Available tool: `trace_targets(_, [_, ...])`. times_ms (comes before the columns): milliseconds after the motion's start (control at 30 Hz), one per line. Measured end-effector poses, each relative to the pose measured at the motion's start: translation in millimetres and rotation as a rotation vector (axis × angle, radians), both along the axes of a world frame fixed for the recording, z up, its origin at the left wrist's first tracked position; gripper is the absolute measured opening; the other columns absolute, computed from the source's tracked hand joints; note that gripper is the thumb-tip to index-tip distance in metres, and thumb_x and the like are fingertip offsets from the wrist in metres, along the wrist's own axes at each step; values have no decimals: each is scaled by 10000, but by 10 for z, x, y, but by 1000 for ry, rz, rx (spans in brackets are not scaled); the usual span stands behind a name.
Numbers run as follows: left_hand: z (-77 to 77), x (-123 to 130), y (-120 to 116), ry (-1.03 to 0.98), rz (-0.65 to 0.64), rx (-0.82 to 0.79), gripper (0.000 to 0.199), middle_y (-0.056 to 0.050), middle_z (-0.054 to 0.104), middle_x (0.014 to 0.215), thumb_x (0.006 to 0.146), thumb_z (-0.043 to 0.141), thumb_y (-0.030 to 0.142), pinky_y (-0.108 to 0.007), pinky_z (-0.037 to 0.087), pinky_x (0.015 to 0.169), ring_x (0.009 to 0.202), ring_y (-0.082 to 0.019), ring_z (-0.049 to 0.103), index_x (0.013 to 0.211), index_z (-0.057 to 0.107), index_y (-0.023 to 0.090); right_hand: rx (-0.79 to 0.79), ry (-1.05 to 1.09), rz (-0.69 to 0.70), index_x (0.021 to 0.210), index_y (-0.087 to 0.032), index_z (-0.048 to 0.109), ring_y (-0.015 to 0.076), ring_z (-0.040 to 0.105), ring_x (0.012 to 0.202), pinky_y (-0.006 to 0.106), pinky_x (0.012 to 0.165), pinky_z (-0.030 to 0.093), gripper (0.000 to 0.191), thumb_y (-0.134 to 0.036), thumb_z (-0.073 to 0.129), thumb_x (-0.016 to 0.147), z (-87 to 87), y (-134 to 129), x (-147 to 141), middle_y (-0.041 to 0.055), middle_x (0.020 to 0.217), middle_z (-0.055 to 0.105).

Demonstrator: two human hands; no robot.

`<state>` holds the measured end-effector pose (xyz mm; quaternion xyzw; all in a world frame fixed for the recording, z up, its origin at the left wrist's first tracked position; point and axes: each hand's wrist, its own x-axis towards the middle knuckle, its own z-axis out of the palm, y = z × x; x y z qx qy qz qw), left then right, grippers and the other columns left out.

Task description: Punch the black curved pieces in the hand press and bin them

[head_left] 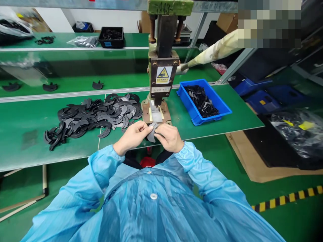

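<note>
Pinching one dark curved piece between the fingertips of left hand and right hand, just in front of the press, the heap of curved pieces lying left of it.

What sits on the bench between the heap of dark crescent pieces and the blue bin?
In the head view, the press stands between the heap and the blue bin.

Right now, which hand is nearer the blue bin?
Right. The right hand sits at the bench edge, closer to the blue bin on its right; the left hand is further left, both pinching a dark curved piece.
</note>
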<state>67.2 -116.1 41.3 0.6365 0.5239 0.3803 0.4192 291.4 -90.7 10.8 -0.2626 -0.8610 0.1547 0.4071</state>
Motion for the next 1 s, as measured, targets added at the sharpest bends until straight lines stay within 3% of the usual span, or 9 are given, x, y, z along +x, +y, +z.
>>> trace_targets(200, [-3, 70, 18, -270, 43, -121, 472, 8, 640, 848, 839, 876, 604, -242, 463, 672, 718, -114, 547, 962, 671, 197, -60, 112, -49, 1047, -244, 703, 199, 721, 917, 384, 864, 579, 76, -305, 675, 1012, -30, -27, 49, 61, 987, 781])
trace_targets(300, [-14, 46, 72, -331, -103, -274, 522, 17, 630, 742, 845, 851, 666, -225, 452, 569, 605, -97, 542, 907, 679, 177, -98, 96, -49, 1085, -254, 713, 193, 744, 945, 378, 890, 603, 114, -336, 684, 1011, -60, 29, 119, 49, 1012, 792])
trace_targets(367, [-70, -30, 203, -340, -49, -290, 535, 30, 597, 656, 836, 864, 662, -206, 415, 499, 532, -81, 509, 831, 654, 171, -137, 88, -102, 1170, -260, 706, 192, 750, 986, 375, 914, 614, 177, -347, 667, 1021, -114, 108, 232, 51, 1057, 787])
trace_targets(467, [-189, -224, 603, -394, 195, -300, 492, 29, 593, 625, 854, 888, 571, -184, 434, 458, 493, -75, 524, 784, 604, 174, -193, 118, -293, 1282, -239, 658, 212, 738, 1035, 410, 953, 616, 272, -369, 617, 1045, -271, 266, 488, 80, 1110, 751])
trace_targets(567, [-242, -433, 1210, -427, 418, -389, 384, 2, 629, 666, 896, 889, 390, -195, 545, 506, 534, -97, 617, 805, 586, 172, -224, 150, -452, 1245, -213, 650, 229, 727, 1003, 435, 927, 625, 270, -391, 575, 1056, -479, 403, 720, 98, 1089, 726])
trace_targets(667, [-164, -580, 1881, -409, 537, -394, 319, -9, 641, 705, 905, 884, 263, -202, 589, 545, 559, -99, 648, 852, 583, 169, -245, 138, -502, 1170, -215, 671, 221, 725, 943, 420, 881, 629, 228, -379, 569, 1050, -637, 466, 822, 87, 1043, 730])
trace_targets(767, [-40, -662, 2418, -386, 591, -333, 238, -17, 650, 745, 941, 840, 238, -201, 607, 596, 620, -108, 687, 938, 614, 161, -257, 110, -513, 1123, -227, 688, 214, 730, 935, 401, 873, 628, 193, -364, 583, 1038, -689, 472, 831, 74, 1023, 743])
trace_targets(867, [-3, -710, 2669, -334, 638, -307, 186, -51, 672, 772, 939, 818, 228, -241, 610, 623, 677, -151, 715, 943, 645, 160, -258, 93, -533, 1092, -230, 692, 214, 734, 933, 394, 866, 626, 186, -355, 563, 1044, -677, 466, 834, 73, 1015, 754])
trace_targets(1000, [-66, -753, 2550, -247, 647, -273, 173, -81, 701, 795, 880, 827, 185, -282, 576, 630, 665, -164, 682, 867, 657, 157, -260, 76, -536, 1076, -232, 696, 221, 736, 941, 399, 871, 621, 199, -357, 543, 1053, -665, 462, 843, 78, 1011, 760])
